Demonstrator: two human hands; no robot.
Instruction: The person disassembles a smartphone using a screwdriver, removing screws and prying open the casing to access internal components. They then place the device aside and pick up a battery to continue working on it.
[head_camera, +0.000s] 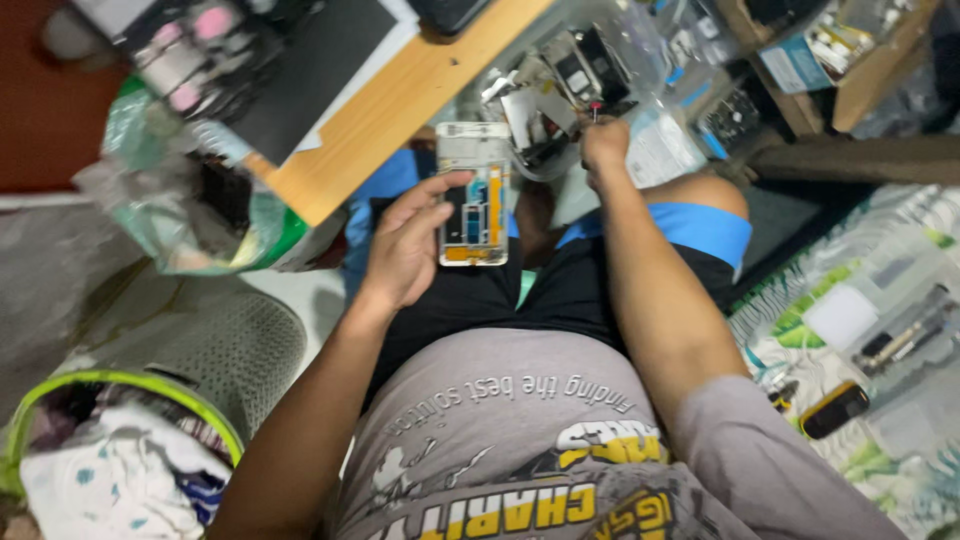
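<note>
Phone position: opened smartphone (474, 195) sits at upper centre of the frame, over the person's lap, with its back cover off and its yellow and blue inner parts showing.
Long axis: runs nearly top to bottom in the frame, top end pointing away from the person.
Nearer hand: left hand (410, 240) is on the phone; right hand (605, 145) is just to the upper right of it, apart from its frame.
Left hand: curled around the phone's left edge, thumb across the lower face, gripping it.
Right hand: closed narrowly on 1 small red-tipped tool (596, 110), likely a screwdriver or pick; its tip points up toward the pile of phone parts (560, 80).
Surroundings: wooden board (400, 100) at upper left of the phone; patterned cloth (800, 320) with a small yellow-and-black device (833, 409) at lower right.
</note>
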